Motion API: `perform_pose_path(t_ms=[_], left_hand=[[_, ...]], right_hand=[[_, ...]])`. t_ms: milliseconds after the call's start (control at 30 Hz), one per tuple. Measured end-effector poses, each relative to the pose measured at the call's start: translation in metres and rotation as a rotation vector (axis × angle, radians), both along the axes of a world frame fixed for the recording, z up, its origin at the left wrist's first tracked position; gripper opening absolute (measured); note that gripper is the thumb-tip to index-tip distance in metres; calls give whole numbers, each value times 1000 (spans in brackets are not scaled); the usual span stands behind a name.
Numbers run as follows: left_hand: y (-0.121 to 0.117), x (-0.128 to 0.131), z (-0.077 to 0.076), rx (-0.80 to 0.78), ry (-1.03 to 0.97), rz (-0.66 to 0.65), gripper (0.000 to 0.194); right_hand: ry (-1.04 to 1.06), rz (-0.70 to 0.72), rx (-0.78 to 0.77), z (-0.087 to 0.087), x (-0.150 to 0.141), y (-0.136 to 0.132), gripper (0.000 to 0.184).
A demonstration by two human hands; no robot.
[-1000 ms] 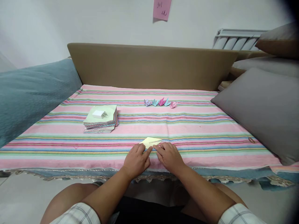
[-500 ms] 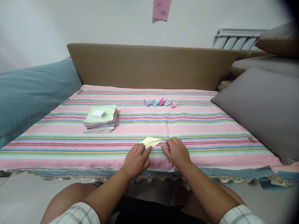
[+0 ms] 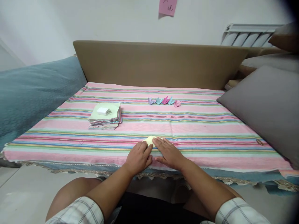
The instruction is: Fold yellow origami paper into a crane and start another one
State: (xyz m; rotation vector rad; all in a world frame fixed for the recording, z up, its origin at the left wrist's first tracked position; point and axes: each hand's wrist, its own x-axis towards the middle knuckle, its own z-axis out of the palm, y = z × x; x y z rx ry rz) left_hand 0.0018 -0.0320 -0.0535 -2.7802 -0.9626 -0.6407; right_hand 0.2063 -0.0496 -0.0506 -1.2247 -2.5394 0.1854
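Note:
A small folded piece of pale yellow paper [image 3: 149,140] lies flat on the striped cloth, close to the front edge. My left hand [image 3: 139,156] rests on its left end, fingers stretched out and pressing it down. My right hand [image 3: 168,153] lies flat over its right end with the fingers extended, so that end is hidden. Farther back, a row of several folded paper figures [image 3: 165,100] in purple, blue and pink stands on the cloth.
To the left is a stack of square paper sheets [image 3: 105,119] with a white plug adapter [image 3: 103,111] on top. A grey cushion [image 3: 261,105] leans at the right, near a small brownish loop [image 3: 260,142]. A brown backrest [image 3: 158,65] closes off the back.
My right hand has moved left onto the paper, covering its right tip. My left hand stays on the left end. The whole view has shifted slightly.

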Motion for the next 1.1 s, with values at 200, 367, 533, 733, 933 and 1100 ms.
perform_pose_path(t_ms=[200, 367, 533, 733, 933, 1100], left_hand=[[1, -2, -5, 0, -20, 9, 41], [1, -2, -5, 7, -13, 11, 39], [0, -2, -3, -1, -35, 0, 38], [0, -2, -3, 10, -15, 6, 33], [1, -2, -5, 35, -34, -1, 34], [1, -2, -4, 43, 2, 2, 39]], right_hand=[[-67, 32, -21, 5, 1, -1, 68], [-94, 2, 1, 3, 0, -2, 66], [-118, -18, 23, 0, -1, -3, 65], [-188, -63, 27, 0, 4, -3, 68], [-210, -105, 23, 0, 16, -1, 67], [-196, -151, 15, 0, 26, 0, 61]])
